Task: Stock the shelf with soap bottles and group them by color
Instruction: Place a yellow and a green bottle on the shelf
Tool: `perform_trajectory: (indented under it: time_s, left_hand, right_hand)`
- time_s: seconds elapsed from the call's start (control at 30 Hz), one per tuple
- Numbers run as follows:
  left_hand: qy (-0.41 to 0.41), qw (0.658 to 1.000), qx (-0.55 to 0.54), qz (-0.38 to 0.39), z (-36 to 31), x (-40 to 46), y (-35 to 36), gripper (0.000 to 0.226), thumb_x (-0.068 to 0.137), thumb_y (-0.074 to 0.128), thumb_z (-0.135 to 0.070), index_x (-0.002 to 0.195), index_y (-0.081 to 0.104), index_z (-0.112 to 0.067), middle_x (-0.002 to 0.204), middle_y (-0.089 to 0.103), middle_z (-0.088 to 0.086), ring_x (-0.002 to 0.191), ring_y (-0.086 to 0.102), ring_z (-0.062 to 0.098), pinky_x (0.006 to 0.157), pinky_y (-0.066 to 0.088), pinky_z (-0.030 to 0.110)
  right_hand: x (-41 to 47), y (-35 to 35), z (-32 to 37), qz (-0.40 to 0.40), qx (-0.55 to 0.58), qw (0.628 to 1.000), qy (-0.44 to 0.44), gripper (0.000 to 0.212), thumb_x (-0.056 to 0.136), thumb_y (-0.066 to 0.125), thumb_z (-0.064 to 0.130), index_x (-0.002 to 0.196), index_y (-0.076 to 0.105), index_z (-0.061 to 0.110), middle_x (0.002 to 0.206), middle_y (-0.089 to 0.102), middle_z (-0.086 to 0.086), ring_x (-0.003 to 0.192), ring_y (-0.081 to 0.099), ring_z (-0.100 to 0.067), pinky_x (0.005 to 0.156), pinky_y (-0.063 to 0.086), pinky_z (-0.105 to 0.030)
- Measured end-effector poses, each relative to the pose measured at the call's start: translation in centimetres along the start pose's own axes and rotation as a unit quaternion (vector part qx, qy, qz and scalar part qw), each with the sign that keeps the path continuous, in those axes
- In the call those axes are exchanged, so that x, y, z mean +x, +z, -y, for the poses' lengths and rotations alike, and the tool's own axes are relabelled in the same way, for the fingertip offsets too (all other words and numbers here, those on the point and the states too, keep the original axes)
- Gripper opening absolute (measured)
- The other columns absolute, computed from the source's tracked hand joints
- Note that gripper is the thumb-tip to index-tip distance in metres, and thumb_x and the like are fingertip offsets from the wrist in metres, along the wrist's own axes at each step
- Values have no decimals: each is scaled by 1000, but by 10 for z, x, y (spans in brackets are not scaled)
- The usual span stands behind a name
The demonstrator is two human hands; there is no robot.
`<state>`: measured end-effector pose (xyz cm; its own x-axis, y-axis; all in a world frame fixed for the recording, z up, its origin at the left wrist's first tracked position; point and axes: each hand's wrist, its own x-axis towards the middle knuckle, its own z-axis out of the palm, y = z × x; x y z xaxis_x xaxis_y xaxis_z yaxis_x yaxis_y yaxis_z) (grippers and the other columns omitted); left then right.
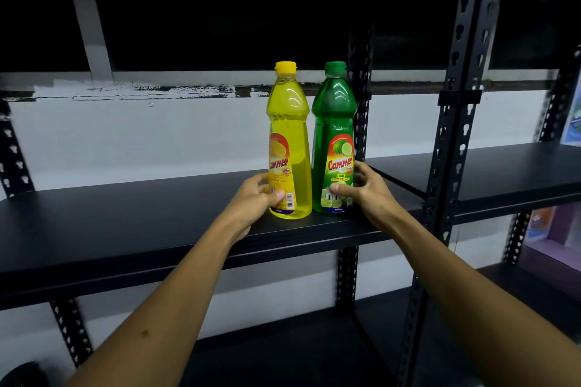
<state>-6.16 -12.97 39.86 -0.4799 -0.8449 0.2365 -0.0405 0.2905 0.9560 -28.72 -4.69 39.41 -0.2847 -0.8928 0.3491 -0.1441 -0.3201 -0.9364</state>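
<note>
1. A yellow bottle [289, 148] and a green bottle [334, 141] stand upright, just beside each other, near the front edge of a black shelf [125, 223].
2. The left hand [254, 201] grips the yellow bottle low down, thumb across its label.
3. The right hand [364, 188] grips the green bottle near its base, thumb on the label.
4. A slotted post [456, 88] rises to the right.

Both hands [308, 195] grip upright yellow bottle [289, 141] and green bottle [334, 138] on shelf [125, 223].
</note>
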Motion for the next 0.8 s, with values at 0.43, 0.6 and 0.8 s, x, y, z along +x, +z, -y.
perform_trajectory:
  time_s: [0.43, 0.6, 0.8]
  left_hand:
    - [40, 975, 134, -172, -2, -9, 13, 54, 71, 85, -30, 119, 65, -12, 113, 70, 4, 91, 65, 13, 80, 50, 26]
    - [23, 973, 158, -169, -5, -13, 16, 69, 67, 85, -43, 126, 62, -14, 113, 72, 6, 97, 68, 16, 84, 53, 31]
    - [16, 970, 176, -165, -9, -15, 19, 65, 72, 82, -41, 125, 58, -13, 124, 64, 4, 100, 60, 12, 82, 48, 28]
  right_hand:
    - [-5, 4, -5, -41, -48, 997, -37, 72, 77, 78, 17, 139, 44, 16, 115, 63, -1, 106, 63, -17, 85, 55, -33]
    - [-8, 7, -2, -54, -51, 996, -48, 70, 77, 78, 17, 138, 42, 18, 112, 60, 2, 100, 61, -11, 73, 52, -22]
    - [-10, 6, -1, -52, -51, 996, -50, 70, 78, 78, 15, 137, 43, 17, 115, 61, -1, 100, 62, -10, 80, 55, -27]
